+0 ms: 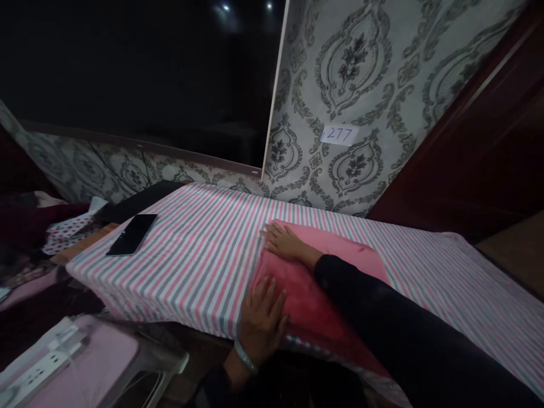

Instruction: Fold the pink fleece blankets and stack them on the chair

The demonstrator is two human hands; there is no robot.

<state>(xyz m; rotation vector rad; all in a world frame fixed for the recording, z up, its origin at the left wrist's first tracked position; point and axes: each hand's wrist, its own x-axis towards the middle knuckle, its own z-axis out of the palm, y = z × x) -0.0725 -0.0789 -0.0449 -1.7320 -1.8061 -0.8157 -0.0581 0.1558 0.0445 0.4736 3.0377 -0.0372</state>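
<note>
A piece of folded fabric [314, 294], light pink toward the back and deeper red toward the front, lies on a striped cloth [182, 249] of pink, grey and white. My right hand [285, 243] rests flat on the fabric's far left corner, fingers stretched toward the left. At its near left edge, my left hand [262, 317] lies palm down with the fingers spread, partly on the fabric and partly on the stripes. A pale bangle circles my left wrist. My right forearm, in a dark sleeve, hides part of the fabric's right side.
A dark phone [132, 234] lies at the left end of the striped cloth. A large screen [140, 73] hangs on the patterned wall behind. At lower left, a power strip [42, 362] sits on a pink stool [113, 345]. Heaped clothes [63, 232] lie farther left.
</note>
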